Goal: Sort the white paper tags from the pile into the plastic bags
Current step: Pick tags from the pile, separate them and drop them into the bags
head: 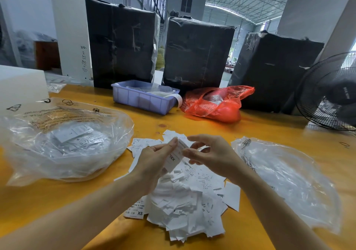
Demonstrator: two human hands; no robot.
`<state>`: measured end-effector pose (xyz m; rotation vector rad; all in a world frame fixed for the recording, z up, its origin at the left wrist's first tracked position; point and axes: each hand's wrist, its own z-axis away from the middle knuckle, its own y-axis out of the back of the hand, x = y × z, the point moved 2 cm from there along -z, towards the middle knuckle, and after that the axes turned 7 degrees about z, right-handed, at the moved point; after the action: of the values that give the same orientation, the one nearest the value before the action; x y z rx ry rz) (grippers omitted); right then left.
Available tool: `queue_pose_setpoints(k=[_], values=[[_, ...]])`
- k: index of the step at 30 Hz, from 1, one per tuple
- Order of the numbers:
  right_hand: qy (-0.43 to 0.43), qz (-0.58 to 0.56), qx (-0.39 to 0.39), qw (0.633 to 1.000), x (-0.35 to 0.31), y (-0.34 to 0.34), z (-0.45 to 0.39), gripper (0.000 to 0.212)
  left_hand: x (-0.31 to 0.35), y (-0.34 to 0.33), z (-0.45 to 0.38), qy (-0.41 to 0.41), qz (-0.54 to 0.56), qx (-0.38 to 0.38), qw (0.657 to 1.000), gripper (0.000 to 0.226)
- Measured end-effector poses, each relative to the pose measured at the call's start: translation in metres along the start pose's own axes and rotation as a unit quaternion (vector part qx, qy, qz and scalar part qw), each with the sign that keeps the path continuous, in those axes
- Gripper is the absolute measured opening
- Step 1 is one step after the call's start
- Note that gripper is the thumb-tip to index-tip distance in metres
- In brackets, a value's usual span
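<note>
Both hands, left hand point(154, 158) and right hand point(209, 153), pinch an XXL tag point(176, 157); left bag point(63, 143) holds tags.

One head-worn wide-angle view looks forward and down, close over the table point(269, 132); no second view

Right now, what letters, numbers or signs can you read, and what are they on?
"XXL": tag held in the left hand.
"XS", seen upside down: tag at the pile's near edge.
"L": tag inside the left plastic bag.
Recycling and warning symbols plus warning print on that bag: too blurred to read.
Handwritten digits on the white pillar: unclear.
</note>
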<state>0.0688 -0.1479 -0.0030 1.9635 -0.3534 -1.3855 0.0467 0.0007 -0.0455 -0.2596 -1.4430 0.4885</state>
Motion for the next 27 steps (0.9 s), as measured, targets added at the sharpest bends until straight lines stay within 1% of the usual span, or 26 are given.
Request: queue_pose_setpoints(k=[3,5,8,10,13,14,16,18,20,21,22,24,26,27], values=[[0.025,-0.013,0.0,1.0,-0.005,-0.006,0.002,0.048,0.001,0.0,0.0,0.002,0.027,0.001,1.0,0.038],[0.044,-0.012,0.004,0.999,-0.008,-0.011,0.002,0.04,0.001,0.0,0.001,0.007,0.036,0.002,0.999,0.033],[0.043,-0.031,0.035,0.998,-0.008,-0.011,0.001,0.023,0.002,0.001,0.001,0.007,0.039,0.0,0.999,0.032],[0.044,-0.047,0.05,0.997,-0.006,-0.009,0.0,0.016,0.0,0.001,0.0,0.006,0.032,-0.015,0.999,0.034],[0.053,-0.05,0.036,0.997,-0.006,-0.013,0.001,0.013,-0.002,-0.001,0.001,0.02,0.024,-0.052,0.998,0.033],[0.046,-0.067,0.029,0.996,-0.005,-0.014,0.001,0.011,-0.002,-0.001,0.001,0.028,0.025,-0.062,0.997,0.031],[0.005,-0.138,0.019,0.99,-0.002,-0.012,0.0,0.008,-0.002,-0.001,0.001,0.041,0.018,-0.078,0.996,0.033],[-0.047,-0.204,0.02,0.978,0.002,-0.008,-0.002,0.008,0.001,0.0,-0.002,0.049,0.009,-0.083,0.995,0.044],[-0.085,-0.236,0.027,0.968,0.006,-0.003,-0.002,0.008,0.005,0.001,-0.005,0.06,-0.002,-0.083,0.995,0.055],[-0.101,-0.246,0.03,0.964,0.008,-0.002,-0.002,0.007,0.007,0.002,-0.007,0.068,-0.012,-0.084,0.994,0.056],[-0.117,-0.255,0.033,0.959,0.009,-0.001,-0.001,0.006,0.009,0.004,-0.009,0.075,-0.023,-0.084,0.993,0.053],[-0.144,-0.276,0.037,0.95,0.011,0.0,-0.001,0.007,0.013,0.008,-0.012,0.071,-0.045,-0.083,0.993,0.036],[-0.159,-0.291,0.041,0.943,0.013,0.0,-0.001,0.005,0.016,0.013,-0.015,0.039,-0.087,-0.082,0.992,0.015],[-0.162,-0.296,0.043,0.94,0.014,0.001,-0.002,0.003,0.018,0.015,-0.016,0.023,-0.107,-0.081,0.991,0.008]])
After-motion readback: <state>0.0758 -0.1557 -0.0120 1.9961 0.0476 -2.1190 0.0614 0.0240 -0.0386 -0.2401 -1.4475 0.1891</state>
